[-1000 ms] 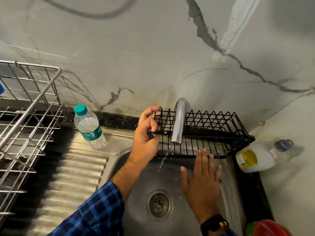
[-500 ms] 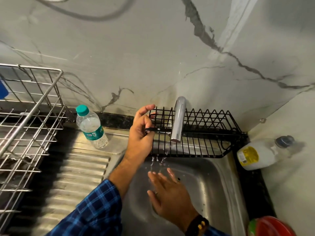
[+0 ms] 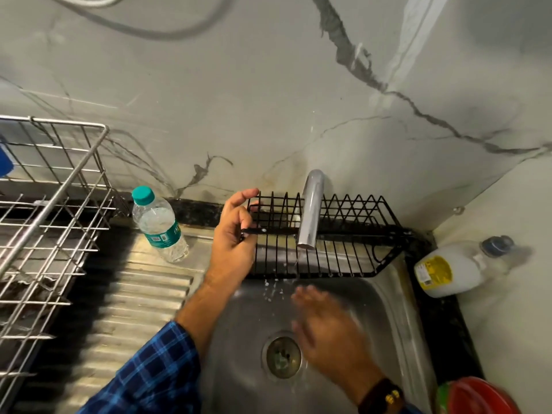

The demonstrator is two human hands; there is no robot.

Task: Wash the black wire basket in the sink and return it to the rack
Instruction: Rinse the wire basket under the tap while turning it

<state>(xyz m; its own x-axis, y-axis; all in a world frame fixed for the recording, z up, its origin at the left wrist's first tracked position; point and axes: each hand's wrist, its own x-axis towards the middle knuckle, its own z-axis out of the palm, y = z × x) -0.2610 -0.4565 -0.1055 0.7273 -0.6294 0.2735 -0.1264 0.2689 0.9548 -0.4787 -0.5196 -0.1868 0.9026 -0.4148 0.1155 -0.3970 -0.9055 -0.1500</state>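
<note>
Far left: steel wire rack (image 3: 53, 204) runs off the left edge of view, its rim corner high above the ribbed drainboard (image 3: 134, 297). The drainboard lies btwn rack & sink. Water bottle (image 3: 158, 225) w/ teal cap stands at the drainboard's back, near the L hand, narrow gap btwn them.

L hand (image 3: 236, 240) grips the left end of the black wire basket (image 3: 343, 234): thumb & curled fingers pinch a mid bar, index finger raised by the top rim. Basket is held over the back of the sink (image 3: 397, 309), close to the wall. The tap (image 3: 310, 210) spout crosses in front of it, and a thin stream runs thru its bottom wires w/ drops splashing below. Basket's right end sits tight by the wall corner, little room there.

R hand (image 3: 325, 327) is blurred, fingers roughly straight, holding nothing. It's low over the bowl beside the drain (image 3: 282, 357), below the basket & apart from it.

Right of the sink: white jug (image 3: 448, 270) w/ yellow label on the dark surface (image 3: 445, 324). A red item (image 3: 478, 395) sits at the bottom corner.
</note>
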